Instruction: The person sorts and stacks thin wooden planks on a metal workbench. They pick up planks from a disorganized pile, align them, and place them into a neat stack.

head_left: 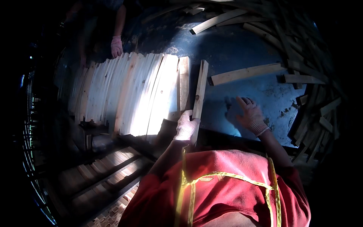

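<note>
My left hand, in a white knit glove, is closed around the near part of a wooden strip. That strip stretches away from me, tilted slightly right at its far end. Just left of it another short wooden strip lies beside a wide row of pale wooden strips, set side by side. My right hand, also gloved, hovers over the blue worktable with fingers apart and nothing in them. Its shadow falls on the table to its left.
Across the row, a co-worker's gloved hand touches its far edge. A loose wooden strip lies beyond my right hand. A jumbled pile of strips lines the right side. Stacked wood pieces sit low at the left.
</note>
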A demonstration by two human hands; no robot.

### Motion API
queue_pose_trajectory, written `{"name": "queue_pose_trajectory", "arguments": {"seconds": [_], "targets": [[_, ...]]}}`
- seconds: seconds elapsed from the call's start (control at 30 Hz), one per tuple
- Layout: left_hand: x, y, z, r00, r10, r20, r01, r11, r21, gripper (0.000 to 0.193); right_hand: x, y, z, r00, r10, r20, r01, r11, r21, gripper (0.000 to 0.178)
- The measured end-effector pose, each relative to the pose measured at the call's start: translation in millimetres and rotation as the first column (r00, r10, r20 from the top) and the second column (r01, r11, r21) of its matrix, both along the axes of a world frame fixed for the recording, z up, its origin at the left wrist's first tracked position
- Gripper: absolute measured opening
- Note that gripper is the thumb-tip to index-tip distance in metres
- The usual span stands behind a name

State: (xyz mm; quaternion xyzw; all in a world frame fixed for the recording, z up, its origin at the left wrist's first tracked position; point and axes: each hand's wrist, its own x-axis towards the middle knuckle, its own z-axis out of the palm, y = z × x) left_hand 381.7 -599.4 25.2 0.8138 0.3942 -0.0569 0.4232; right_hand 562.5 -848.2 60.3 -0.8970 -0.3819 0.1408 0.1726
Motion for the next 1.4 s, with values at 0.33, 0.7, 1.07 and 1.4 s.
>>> {"name": "queue_pose_trajectory", "arguments": {"seconds": [0.33, 0.7, 1.07, 1.4], "targets": [[21.4, -11.9, -47.0, 0.893, -0.266, -0.362, 0.426, 0.757, 0.496, 0.096, -38.4, 24.6, -27.8, 0.962, 0.055, -0.266, -0.047, 0.998, 0.038, 0.061], [6.1, 91.4, -15.1, 0.853, 0.494, 0.167, -0.281, 0.705, -0.651, 0.075, 183.9, 14.2, -49.4, 0.968, 0.092, 0.234, -0.043, 0.977, -0.209, 0.088], [-36.2, 163.1, -18.1, 0.967, 0.085, 0.241, -0.175, 0.907, 0.383, 0.046, 195.4, 37.1, -5.4, 0.975, 0.138, -0.176, -0.157, 0.983, -0.1, 0.06], [-118.7, 304.8, 22.8, 0.924, 0.3, -0.237, 0.091, 0.428, 0.899, 0.082, 65.8, 130.4, -102.2, 0.506, -0.227, -0.832, 0.567, 0.815, 0.122, 0.074]]}}
